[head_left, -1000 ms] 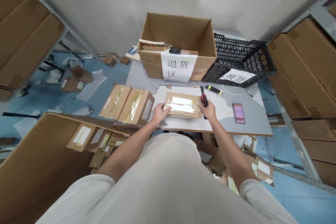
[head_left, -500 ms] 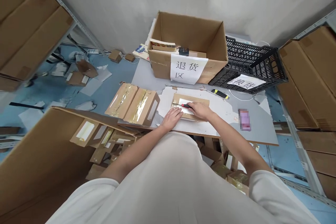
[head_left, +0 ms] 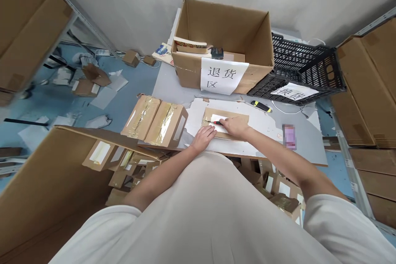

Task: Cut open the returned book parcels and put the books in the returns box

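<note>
A small cardboard box (head_left: 243,119) with a white label lies flat on the table. In my right hand (head_left: 235,127) is a red-and-black screwdriver (head_left: 218,123); its thin shaft points left over the taped end of the box. The fingers wrap round the handle, and the tip is too small to tell whether it touches the tape. My left hand (head_left: 204,138) rests with its fingers laid out on the near left corner of the box and holds nothing.
Two taped boxes (head_left: 165,126) stand to the left. Behind are a large labelled carton (head_left: 188,70) holding books and a black plastic crate (head_left: 309,70). A black-and-yellow utility knife (head_left: 261,106) and a pink phone-like object (head_left: 289,136) lie right. Below left is an open carton (head_left: 46,198).
The view has shifted slightly. My right hand stays on the screwdriver, its shaft still over the taped end of the box; my left hand remains at the box's corner.
</note>
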A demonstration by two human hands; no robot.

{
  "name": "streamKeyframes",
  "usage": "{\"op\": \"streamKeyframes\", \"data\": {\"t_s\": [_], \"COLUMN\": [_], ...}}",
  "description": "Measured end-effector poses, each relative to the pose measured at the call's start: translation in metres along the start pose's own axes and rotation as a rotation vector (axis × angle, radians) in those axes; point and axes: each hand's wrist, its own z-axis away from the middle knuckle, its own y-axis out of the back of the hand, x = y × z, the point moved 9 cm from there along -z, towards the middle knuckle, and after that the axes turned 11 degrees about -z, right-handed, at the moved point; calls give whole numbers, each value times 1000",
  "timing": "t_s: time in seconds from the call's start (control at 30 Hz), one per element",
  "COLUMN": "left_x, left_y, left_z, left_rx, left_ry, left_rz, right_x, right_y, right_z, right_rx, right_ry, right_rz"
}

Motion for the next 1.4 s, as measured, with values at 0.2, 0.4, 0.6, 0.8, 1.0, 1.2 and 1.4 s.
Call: {"op": "streamKeyframes", "data": {"t_s": [0.2,0.4,0.6,0.8,1.0,1.2,1.4], "left_x": [-3,-3,-5,5,1,-17,-22], "left_y": [0,-1,6,12,14,-7,-13], "left_z": [0,0,-6,-17,-42,-70,-69], "left_rx": [-2,-42,-189,-322,-399,-528,-548], "left_ry": [-6,28,87,61,9,-53,42], "left_rz": [-8,30,65,16,-7,-65,-35], "right_x": [24,111,126,128,142,110,103], "right_y": [0,-21,-38,-45,-70,-123,-119], "right_z": [17,106,149,192,208,167,159], "right_rx": [-57,-122,-6,124,336,420,462], "right_ry": [-62,-337,-407,-461,-642,-635,-612], "right_rz": [62,102,-40,-90,-669,-1336,-1348]}}
